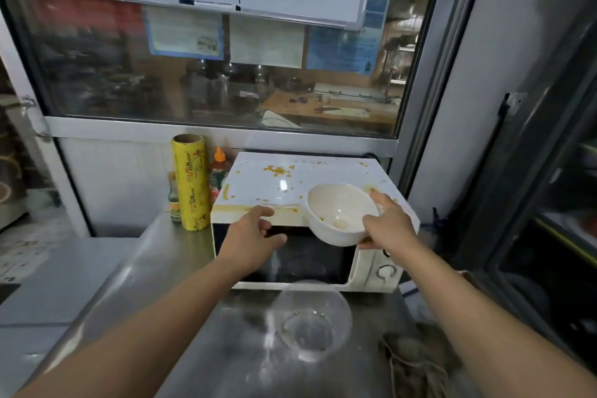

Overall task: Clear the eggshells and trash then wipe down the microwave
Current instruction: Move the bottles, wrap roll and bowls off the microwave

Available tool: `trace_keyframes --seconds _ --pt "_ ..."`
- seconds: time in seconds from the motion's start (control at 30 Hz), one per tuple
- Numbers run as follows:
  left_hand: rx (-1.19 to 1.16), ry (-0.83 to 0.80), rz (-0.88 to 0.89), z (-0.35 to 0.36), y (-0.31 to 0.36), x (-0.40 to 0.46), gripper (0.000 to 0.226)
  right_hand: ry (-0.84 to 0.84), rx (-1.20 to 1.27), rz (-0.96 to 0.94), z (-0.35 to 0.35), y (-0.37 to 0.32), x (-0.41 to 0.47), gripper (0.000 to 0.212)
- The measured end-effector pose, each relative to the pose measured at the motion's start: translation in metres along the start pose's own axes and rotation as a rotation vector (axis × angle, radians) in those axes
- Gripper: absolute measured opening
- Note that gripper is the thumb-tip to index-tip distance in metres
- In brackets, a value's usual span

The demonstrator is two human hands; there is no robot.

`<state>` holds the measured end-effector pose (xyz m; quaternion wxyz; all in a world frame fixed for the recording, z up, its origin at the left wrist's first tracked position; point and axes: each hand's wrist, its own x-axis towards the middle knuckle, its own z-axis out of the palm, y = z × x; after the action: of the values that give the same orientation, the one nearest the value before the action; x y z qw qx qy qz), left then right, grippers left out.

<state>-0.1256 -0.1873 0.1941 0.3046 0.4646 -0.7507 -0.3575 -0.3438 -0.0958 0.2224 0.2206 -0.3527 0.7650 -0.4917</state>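
white bowl point(339, 213) gripped by right hand point(387, 223), tilted over microwave point(300, 184) front edge | left hand point(255, 236) held loosely curled before door | yolk smears seen on top | clear bowl point(311, 320) on counter point(193, 333)

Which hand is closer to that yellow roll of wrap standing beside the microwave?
The left hand. It hovers at the microwave's front top edge, to the right of the yellow roll. The right hand is farther right, holding the white bowl.
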Motion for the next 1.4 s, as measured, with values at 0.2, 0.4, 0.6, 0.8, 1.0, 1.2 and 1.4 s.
trace_keyframes --seconds 0.2,0.4,0.6,0.8,1.0,1.2,1.4 --pt "0.018 -0.074 -0.046 0.008 -0.03 -0.038 0.05 -0.03 -0.072 0.069 0.018 0.037 -0.05 0.054" --pt "0.032 -0.111 -0.141 0.027 -0.061 -0.053 0.05 -0.093 -0.322 0.082 0.047 0.09 -0.057 0.05" --pt "0.14 -0.127 -0.234 0.055 -0.096 -0.053 0.045 -0.144 -0.429 0.15 0.086 0.141 -0.043 0.054" --pt "0.205 -0.167 -0.351 0.085 -0.124 -0.049 0.052 -0.261 -0.498 0.053 0.109 0.172 -0.03 0.063" --pt "0.224 -0.187 -0.385 0.103 -0.139 -0.044 0.052 -0.309 -0.603 0.005 0.118 0.181 -0.022 0.061" --pt "0.233 -0.196 -0.396 0.114 -0.137 -0.036 0.055 -0.285 -0.751 -0.074 0.111 0.18 -0.023 0.04" --pt "0.21 -0.183 -0.475 0.124 -0.14 -0.025 0.06 -0.17 -0.594 0.02 0.086 0.188 -0.004 0.059"
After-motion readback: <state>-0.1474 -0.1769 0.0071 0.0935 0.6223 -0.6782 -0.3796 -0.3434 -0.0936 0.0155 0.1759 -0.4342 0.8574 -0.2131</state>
